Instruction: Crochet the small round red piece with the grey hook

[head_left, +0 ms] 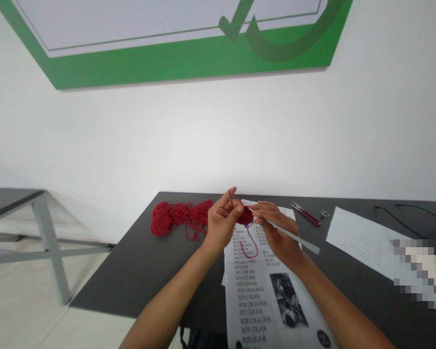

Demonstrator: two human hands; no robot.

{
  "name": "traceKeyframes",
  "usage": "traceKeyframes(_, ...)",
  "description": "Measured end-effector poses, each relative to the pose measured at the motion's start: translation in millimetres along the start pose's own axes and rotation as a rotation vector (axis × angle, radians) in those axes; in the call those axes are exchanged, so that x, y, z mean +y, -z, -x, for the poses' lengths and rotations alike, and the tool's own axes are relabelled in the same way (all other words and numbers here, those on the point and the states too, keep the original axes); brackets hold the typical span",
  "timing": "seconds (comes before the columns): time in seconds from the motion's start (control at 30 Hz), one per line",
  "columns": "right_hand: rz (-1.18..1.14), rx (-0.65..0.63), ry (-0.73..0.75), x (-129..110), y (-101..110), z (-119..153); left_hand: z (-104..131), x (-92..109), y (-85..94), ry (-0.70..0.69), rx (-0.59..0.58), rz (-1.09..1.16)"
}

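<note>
A small dark red crocheted piece is pinched between the thumb and fingers of my left hand, and red yarn runs over its raised index finger. My right hand is closed around a crochet hook with a pale grey handle; the hook's tip meets the piece's upper right edge. A small purple ring-like marker sits at the lower edge of the piece. From there a loop of red yarn hangs over a printed sheet with rows of text and a dark photo.
A red yarn ball and a loose tangle of yarn lie left on the dark table. To the right are red-handled snips, a small metal ring, another paper and dark glasses' temples. A wall stands behind.
</note>
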State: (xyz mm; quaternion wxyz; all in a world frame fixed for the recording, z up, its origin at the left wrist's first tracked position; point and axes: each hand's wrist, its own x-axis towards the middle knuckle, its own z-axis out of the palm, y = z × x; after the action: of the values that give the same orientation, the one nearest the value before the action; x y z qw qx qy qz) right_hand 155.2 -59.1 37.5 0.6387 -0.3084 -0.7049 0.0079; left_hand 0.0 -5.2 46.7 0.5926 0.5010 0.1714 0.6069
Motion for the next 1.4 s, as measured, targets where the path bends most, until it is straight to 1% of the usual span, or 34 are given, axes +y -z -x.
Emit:
traceKeyframes(0.1,0.078,-0.021,0.008,0,-3,0,-5,0,7.9,-0.152,-0.047,-0.162)
traceKeyframes(0.23,0.154,-0.045,-0.033,-1,-7,2,-7,-4,16.0,-0.334,-0.092,-0.400)
traceKeyframes(0.3,0.156,-0.041,-0.051,-2,-8,3,-8,-4,18.6,-0.433,-0.096,-0.543)
traceKeyframes(0.37,0.146,-0.033,-0.088,-4,-9,4,-8,-2,19.4,-0.501,-0.083,-0.678)
traceKeyframes(0.47,0.097,-0.018,-0.222,-6,-9,7,-7,4,17.2,-0.551,-0.064,-0.843)
traceKeyframes(0.57,-0.012,0.019,-0.392,-7,-8,9,-5,9,13.8,-0.591,-0.072,-0.904)
traceKeyframes(0.63,-0.087,0.033,-0.458,-7,-9,9,-5,8,12.7,-0.605,-0.066,-0.902)
traceKeyframes(0.7,-0.076,0.027,-0.453,-7,-10,9,-5,6,12.9,-0.601,-0.042,-0.892)
traceKeyframes(0.73,-0.031,0.017,-0.419,-7,-11,9,-5,4,13.3,-0.589,-0.026,-0.886)
traceKeyframes(0.83,0.125,-0.008,-0.237,-7,-14,11,-5,0,14.4,-0.527,0.018,-0.833)
traceKeyframes(0.87,0.147,-0.010,-0.197,-8,-14,12,-6,0,14.6,-0.504,0.026,-0.808)
traceKeyframes(0.9,0.148,-0.007,-0.187,-8,-14,13,-6,0,14.8,-0.483,0.031,-0.785)
traceKeyframes(0.93,0.130,-0.001,-0.208,-8,-14,13,-6,0,14.9,-0.469,0.034,-0.763)
traceKeyframes(1.0,0.009,0.011,-0.328,-7,-12,13,-7,0,14.9,-0.453,0.028,-0.723)
traceKeyframes(1.1,-0.382,0.054,-0.527,-1,-10,7,-6,-1,14.0,-0.440,-0.047,-0.634)
traceKeyframes(1.13,-0.520,0.088,-0.564,2,-10,5,-4,-3,13.4,-0.435,-0.076,-0.606)
traceKeyframes(1.17,-0.625,0.092,-0.595,6,-10,3,-3,-4,12.5,-0.431,-0.097,-0.589)
traceKeyframes(1.2,-0.694,0.102,-0.614,10,-11,1,-1,-5,11.5,-0.430,-0.108,-0.585)
traceKeyframes(1.3,-0.755,0.154,-0.651,18,-15,0,5,-9,8.6,-0.438,-0.113,-0.610)
traceKeyframes(1.37,-0.706,0.170,-0.605,19,-14,2,7,-9,7.2,-0.453,-0.122,-0.635)
traceKeyframes(1.4,-0.658,0.153,-0.566,18,-13,2,8,-8,6.9,-0.464,-0.123,-0.652)
